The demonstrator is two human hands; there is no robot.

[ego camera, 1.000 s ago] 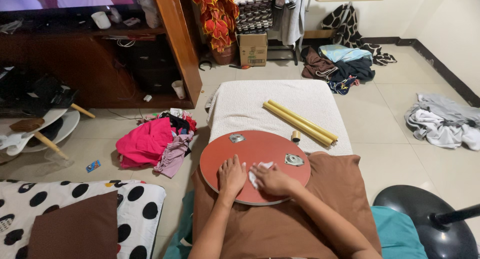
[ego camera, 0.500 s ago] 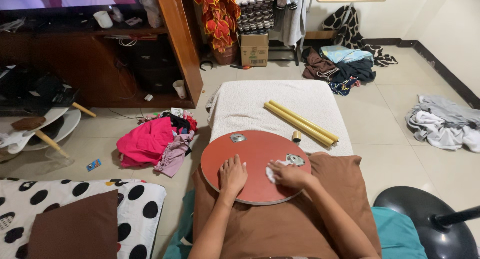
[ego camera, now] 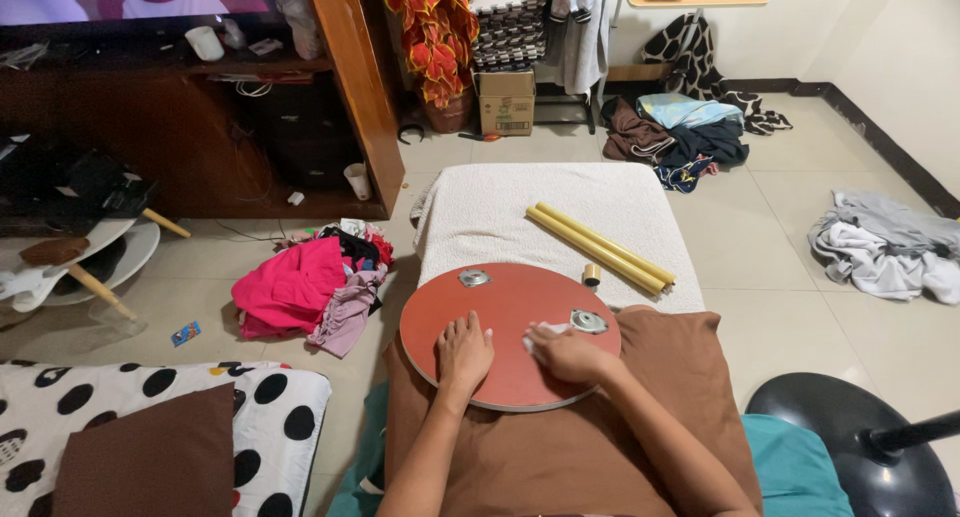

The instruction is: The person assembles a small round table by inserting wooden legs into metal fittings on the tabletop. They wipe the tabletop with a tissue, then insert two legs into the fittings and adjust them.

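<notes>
A: State the position of the hands relative to the red round board (ego camera: 510, 307).
B: The board lies on a brown cushion (ego camera: 560, 447) in front of the person. The left hand (ego camera: 465, 351) rests flat on the board's near-left area, fingers extended, holding nothing. The right hand (ego camera: 563, 353) is on the board's near-right area, fingers curled over a small white cloth (ego camera: 540, 331) and pressing it to the surface.

A: What is fitted to the board?
B: Two metal mounting plates: one (ego camera: 588, 321) just beyond the right hand, one (ego camera: 474, 277) at the board's far-left edge.

A: And beyond the board?
B: A white padded mat (ego camera: 500, 212) extends past its far edge. Two yellow tubes (ego camera: 600, 245) lie side by side on it, far-right of the board, with a short yellow piece (ego camera: 591, 274) near the board's rim. A pile of pink clothes (ego camera: 300, 287) lies on the floor left of the board.
</notes>
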